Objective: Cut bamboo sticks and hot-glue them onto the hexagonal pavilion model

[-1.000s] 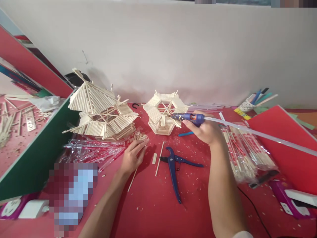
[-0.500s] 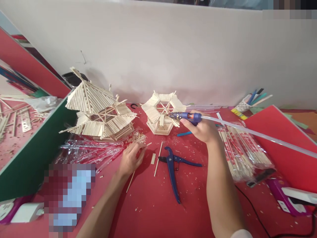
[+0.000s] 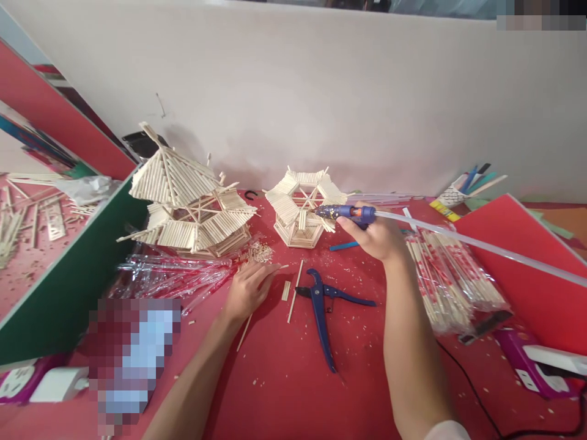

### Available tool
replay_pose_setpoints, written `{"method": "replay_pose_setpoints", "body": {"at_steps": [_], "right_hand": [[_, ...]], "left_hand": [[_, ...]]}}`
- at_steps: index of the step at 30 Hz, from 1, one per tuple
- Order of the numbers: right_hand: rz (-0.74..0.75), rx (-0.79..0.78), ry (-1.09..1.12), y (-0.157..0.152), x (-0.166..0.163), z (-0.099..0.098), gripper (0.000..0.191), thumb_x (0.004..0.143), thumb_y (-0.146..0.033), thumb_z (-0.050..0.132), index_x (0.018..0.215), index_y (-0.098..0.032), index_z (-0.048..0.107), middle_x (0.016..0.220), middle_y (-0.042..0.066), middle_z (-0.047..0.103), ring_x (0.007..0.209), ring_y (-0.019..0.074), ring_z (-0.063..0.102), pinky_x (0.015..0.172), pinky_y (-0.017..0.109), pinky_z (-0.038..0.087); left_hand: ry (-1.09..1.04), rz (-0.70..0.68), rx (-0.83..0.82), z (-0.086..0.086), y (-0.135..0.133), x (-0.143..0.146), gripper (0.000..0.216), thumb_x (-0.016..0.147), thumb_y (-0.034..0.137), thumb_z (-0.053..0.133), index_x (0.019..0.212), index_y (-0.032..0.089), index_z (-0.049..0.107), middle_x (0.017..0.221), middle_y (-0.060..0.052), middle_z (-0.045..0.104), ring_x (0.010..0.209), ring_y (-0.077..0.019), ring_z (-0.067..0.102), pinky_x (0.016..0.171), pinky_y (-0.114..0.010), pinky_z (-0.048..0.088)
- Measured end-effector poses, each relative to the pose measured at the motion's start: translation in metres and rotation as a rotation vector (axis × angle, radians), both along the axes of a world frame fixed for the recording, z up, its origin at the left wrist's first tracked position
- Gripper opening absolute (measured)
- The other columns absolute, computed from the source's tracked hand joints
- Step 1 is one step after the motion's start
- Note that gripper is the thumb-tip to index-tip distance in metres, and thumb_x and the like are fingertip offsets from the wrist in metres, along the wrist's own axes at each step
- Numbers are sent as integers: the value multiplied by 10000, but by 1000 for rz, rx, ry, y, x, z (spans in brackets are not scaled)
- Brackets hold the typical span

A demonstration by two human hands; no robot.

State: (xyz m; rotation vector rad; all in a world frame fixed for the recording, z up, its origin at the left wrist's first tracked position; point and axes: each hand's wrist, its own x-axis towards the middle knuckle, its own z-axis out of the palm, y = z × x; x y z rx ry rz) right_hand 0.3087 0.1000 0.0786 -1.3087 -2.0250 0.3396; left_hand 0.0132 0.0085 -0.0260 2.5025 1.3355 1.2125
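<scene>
My right hand (image 3: 383, 235) is wrapped round a blue hot glue gun (image 3: 346, 212), a long clear glue stick (image 3: 458, 235) trailing from its back. The gun's nozzle is at the front of a small six-sided roof model (image 3: 287, 205) built of wooden sticks; I cannot tell whether it touches. Lower left, my left hand (image 3: 250, 290) is closed, with the pale tip of a thin wooden stick (image 3: 284, 266) poking out past the fingers. Another stick (image 3: 244, 333) lies beneath this hand. To its right are a few short joined sticks (image 3: 285, 290) and a longer stick (image 3: 296, 290).
A blue cutter (image 3: 317, 299) lies open mid-table. A larger pagoda model (image 3: 195, 235) stands back left, behind plastic wrappers (image 3: 183, 272). Bagged sticks (image 3: 452, 278) lie right, near a pen cup (image 3: 454, 192). Green (image 3: 68, 275) and red (image 3: 527, 263) boards flank the table.
The whole view has shifted slightly. My left hand's fingers reach a little further right; the glue gun stays at the small model's front.
</scene>
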Motion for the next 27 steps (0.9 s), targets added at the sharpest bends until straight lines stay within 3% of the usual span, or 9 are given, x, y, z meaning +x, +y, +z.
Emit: {"method": "replay_pose_setpoints", "body": {"at_steps": [10,20,27], "right_hand": [[-9,-14,-7,0,1,-2,367,918,-604,564,752,-279,530,713,26,647,691,221,629,647,359,465],[-20,-9,5,-4,5,4,330,913,-586,587,816,-271,577,740,28,690,711,222,653,628,345,458],[13,-47,2,-6,4,8,342,917,-579,579,770,-271,552,670,7,653,640,200,620,584,334,435]], "left_hand": [[-24,46,-39,3,-1,2,116,988,175,543,985,188,659,805,-24,713,715,-137,665,693,-242,517],[-24,-7,-11,4,-1,2,225,985,130,521,1127,207,678,834,-28,731,728,-135,682,694,-239,541],[-40,12,-35,0,-1,0,216,982,150,527,1100,216,696,814,-22,727,725,-138,685,690,-237,541]]}}
